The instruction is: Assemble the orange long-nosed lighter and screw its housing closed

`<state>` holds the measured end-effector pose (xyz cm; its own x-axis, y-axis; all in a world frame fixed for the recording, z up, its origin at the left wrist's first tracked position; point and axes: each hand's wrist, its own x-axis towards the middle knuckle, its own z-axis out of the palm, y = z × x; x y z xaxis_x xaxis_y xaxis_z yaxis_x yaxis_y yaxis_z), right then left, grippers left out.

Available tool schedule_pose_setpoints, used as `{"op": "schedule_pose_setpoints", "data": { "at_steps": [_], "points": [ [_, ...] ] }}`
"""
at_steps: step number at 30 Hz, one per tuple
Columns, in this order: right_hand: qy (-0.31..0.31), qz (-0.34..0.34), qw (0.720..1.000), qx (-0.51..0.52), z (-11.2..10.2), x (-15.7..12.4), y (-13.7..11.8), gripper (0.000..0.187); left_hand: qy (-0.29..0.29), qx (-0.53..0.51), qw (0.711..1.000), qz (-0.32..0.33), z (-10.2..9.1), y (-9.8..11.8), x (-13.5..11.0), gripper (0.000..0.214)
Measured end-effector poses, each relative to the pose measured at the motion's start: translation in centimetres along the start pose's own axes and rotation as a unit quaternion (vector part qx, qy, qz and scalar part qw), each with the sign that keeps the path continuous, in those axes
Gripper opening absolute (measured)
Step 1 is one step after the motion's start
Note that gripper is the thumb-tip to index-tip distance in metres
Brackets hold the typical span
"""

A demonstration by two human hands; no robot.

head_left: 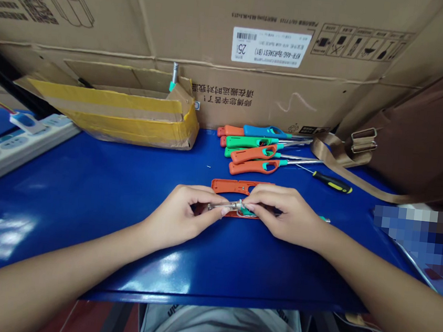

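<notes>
The left hand (179, 212) and right hand (287, 215) both pinch a half-built lighter (240, 208) lying near the desk's (104, 190) front edge. Its long axis runs left to right between them, both hands equally near, above an orange shell (229, 186).

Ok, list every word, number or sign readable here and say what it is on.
"KFR-46G/BpR3AES1(B1)" and "25", upside down: white label on the cardboard box.
Chinese line, inverted: box front; too uncertain to quote.
Handling pictograms: symbols only.
Top-left print and top strip: too small.
</notes>
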<state>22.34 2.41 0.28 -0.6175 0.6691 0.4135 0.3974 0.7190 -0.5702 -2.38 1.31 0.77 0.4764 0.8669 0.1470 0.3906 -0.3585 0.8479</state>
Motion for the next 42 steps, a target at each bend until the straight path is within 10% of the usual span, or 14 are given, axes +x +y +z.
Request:
{"op": "schedule_pose_setpoints", "data": {
  "at_steps": [29, 42],
  "points": [
    [-0.031, -0.031, 0.999, -0.017, -0.8, -0.1, -0.1, 0.018, -0.022, 0.012, 0.999, 0.028, -0.2, -0.2, -0.1, 0.02],
    [-0.062, -0.007, 0.995, -0.072, -0.7, -0.1, -0.5, 0.017, -0.04, 0.14, 0.974, 0.176, -1.0, -1.0, 0.2, 0.024]
  ]
}}
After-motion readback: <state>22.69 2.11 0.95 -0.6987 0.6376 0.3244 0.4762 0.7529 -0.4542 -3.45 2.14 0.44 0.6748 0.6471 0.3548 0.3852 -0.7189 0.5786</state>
